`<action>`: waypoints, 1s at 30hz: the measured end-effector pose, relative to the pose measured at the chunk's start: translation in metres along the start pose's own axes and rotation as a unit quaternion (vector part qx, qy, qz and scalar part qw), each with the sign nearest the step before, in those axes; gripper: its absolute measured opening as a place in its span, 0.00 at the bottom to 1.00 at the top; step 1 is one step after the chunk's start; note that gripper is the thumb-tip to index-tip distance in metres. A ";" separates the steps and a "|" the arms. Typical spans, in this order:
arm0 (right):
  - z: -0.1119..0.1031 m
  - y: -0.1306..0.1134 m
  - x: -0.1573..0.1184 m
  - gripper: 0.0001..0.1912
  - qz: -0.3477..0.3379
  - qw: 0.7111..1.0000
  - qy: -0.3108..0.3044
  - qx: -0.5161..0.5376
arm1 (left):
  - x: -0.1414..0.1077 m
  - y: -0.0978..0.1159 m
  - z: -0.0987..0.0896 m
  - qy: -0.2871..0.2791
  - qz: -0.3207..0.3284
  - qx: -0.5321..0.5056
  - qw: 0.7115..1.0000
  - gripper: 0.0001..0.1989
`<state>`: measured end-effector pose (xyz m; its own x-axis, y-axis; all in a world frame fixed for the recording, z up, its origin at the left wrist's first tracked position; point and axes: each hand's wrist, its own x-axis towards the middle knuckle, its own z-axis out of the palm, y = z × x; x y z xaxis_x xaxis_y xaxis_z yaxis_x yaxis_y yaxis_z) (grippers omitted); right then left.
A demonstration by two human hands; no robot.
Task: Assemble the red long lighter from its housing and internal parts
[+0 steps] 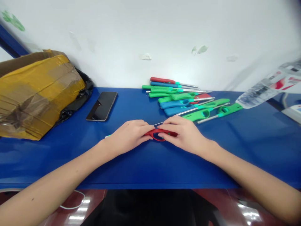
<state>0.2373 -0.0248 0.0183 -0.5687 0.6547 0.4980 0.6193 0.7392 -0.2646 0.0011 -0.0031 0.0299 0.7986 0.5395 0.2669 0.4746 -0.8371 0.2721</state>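
Note:
Between my two hands a red stick lighter (152,133) lies level, low over the blue table. My left hand (130,135) is closed around one end of it, fingers and thumb pinching near the trigger loop. On the other end, the fingers of my right hand (185,133) wrap the red handle, with the thumb by the loop. Much of the lighter is hidden by my hands. A small pale tip (107,136) shows left of my left hand; I cannot tell what it belongs to. Just behind my right hand lies a pile of green, blue and red stick lighters (180,103).
A black phone (102,106) lies on the blue table (141,169) at left. Beyond it sits a taped cardboard box (39,94) with black plastic (75,105) beside it. A clear bottle (268,84) stands out at the right. A white wall (122,40) rises behind.

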 end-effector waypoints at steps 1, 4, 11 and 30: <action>0.003 -0.001 0.000 0.09 0.004 1.000 0.005 0.008 | 0.000 0.001 0.001 0.009 -0.003 0.007 1.000 0.10; 0.011 -0.004 -0.002 0.08 -0.004 0.999 0.050 0.021 | 0.000 0.003 0.001 0.015 -0.032 0.016 0.999 0.09; 0.020 -0.007 -0.010 0.08 -0.081 0.989 0.104 -0.061 | 0.000 0.003 0.003 0.011 -0.056 -0.024 0.998 0.08; 0.018 -0.009 -0.012 0.07 -0.076 0.989 0.085 -0.096 | -0.002 0.004 0.003 0.002 -0.040 -0.021 0.999 0.08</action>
<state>0.2288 -0.0364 0.0001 -0.5741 0.4901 0.6560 0.6338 0.7731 -0.0229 0.0022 -0.0078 0.0274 0.7573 0.6048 0.2465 0.5203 -0.7868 0.3320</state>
